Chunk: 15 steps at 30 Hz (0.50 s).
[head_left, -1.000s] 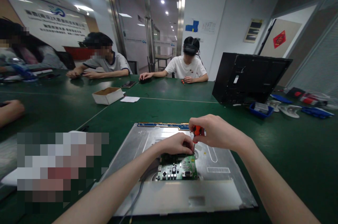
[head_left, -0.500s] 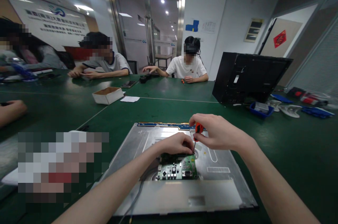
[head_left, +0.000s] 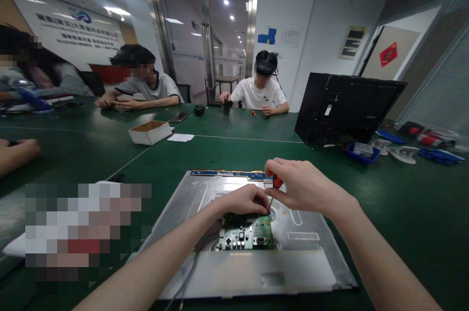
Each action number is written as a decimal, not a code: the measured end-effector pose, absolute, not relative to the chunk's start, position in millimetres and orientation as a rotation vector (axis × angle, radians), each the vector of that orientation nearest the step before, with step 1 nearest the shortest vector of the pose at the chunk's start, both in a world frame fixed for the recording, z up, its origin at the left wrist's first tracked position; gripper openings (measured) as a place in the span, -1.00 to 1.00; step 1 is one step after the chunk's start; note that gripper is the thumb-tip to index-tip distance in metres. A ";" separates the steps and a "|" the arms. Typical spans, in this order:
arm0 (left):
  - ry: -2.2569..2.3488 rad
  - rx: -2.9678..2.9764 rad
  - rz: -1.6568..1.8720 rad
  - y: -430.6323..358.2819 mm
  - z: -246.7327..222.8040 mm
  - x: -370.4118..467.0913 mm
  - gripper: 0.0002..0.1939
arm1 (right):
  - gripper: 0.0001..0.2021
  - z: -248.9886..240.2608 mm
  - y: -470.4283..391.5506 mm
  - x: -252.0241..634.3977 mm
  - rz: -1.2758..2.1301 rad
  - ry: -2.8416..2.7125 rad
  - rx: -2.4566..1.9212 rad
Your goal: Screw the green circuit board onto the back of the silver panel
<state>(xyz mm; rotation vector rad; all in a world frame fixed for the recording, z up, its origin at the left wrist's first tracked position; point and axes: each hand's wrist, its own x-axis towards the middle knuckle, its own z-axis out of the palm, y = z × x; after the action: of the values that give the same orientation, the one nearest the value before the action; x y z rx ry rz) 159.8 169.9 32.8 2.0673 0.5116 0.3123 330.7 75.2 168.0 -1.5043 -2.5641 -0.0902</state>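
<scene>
A silver display panel (head_left: 311, 262) lies face down on the table, with a green circuit board (head_left: 252, 234) on its middle. My right hand (head_left: 300, 181) is closed round the red-and-black handle of a screwdriver (head_left: 277, 181). The thin shaft slants down to the board's far right corner. At that corner my left hand (head_left: 245, 199) is closed, its thumb and fingertips pinched beside the screwdriver tip. Whatever those fingertips hold is hidden. Grey cables (head_left: 192, 269) run from the board's left side over the panel's near edge.
On the green table (head_left: 220, 152) stand an open white box (head_left: 150, 133) and a black monitor (head_left: 348, 108) at the right. A blue tray (head_left: 362, 153) sits beside the monitor. Several people sit around the table; a co-worker's hand (head_left: 22, 152) shows at the left edge.
My right hand has shifted slightly right, and the screwdriver handle tilts more that way. My left hand stays put. The person opposite has drawn a dark object closer.
</scene>
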 end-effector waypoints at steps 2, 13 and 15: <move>0.514 2.070 0.318 169.9 32.3 160.5 -0.93 | -0.87 167.4 73.2 329.9 -0.017 -2.558 -1.451; 0.517 2.065 0.301 169.1 31.6 159.9 -0.94 | -0.81 163.3 83.8 331.5 -0.247 -2.516 -1.677; 0.516 2.067 0.304 168.8 31.9 160.1 -0.94 | -0.84 163.3 82.0 333.8 -0.159 -2.527 -1.569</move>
<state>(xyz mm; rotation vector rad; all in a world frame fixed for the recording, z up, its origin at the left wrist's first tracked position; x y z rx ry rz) 160.1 168.8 31.9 2.0667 0.5161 0.3037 333.8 82.0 163.3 -1.5694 -2.5271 -0.1595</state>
